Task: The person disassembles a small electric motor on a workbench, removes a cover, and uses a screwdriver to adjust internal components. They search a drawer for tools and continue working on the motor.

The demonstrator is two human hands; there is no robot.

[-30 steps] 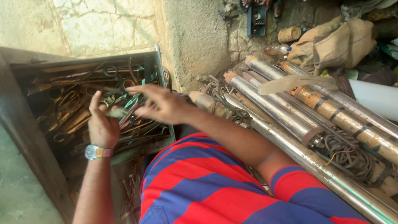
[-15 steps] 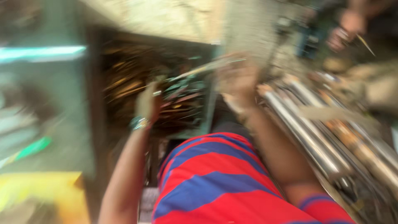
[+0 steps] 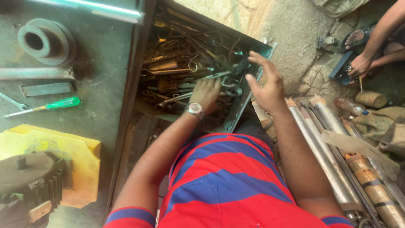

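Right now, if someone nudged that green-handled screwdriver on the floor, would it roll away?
Probably a little. The screwdriver lies flat on the floor, and its rounded green handle looks apt to roll. It looks stiff: a thin metal shaft. Being slim, it is likely light and easy to lift.

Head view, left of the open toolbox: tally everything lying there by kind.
Grooved pulley wheel: 1
Green-handled screwdriver: 1
Spanner: 1
Flat metal bars: 2
Pale tube: 1
Electric motor: 1
Yellow tray: 1
Total: 8
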